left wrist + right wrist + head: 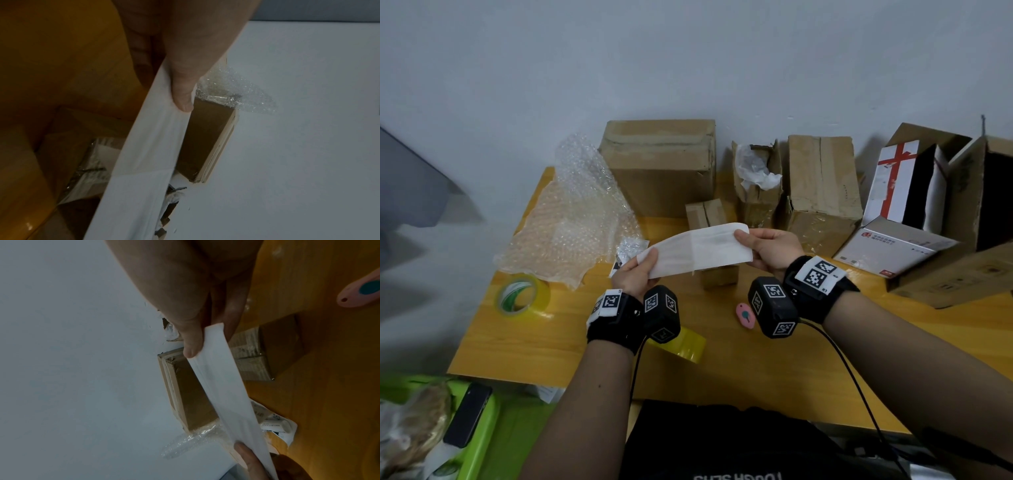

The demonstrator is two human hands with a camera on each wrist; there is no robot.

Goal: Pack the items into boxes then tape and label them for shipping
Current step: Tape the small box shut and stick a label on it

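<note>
Labelling step: left hand [635,274] and right hand [770,248] each pinch one end of white paper label strip [698,250], stretched above small taped brown cardboard box [710,219]. Next, judged: peel backing, press onto box.

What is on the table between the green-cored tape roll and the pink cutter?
In the head view, the yellow tape roll, partly hidden by the left wrist camera, lies between the green-cored roll and the pink cutter.

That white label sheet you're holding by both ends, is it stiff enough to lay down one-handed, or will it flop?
Probably floppy: the label sheet bows in an arc between the left hand and right hand, each pinching one end. It looks thin and light, so released at one end it would likely droop or curl. A crease near its middle may make it fold there.
</note>
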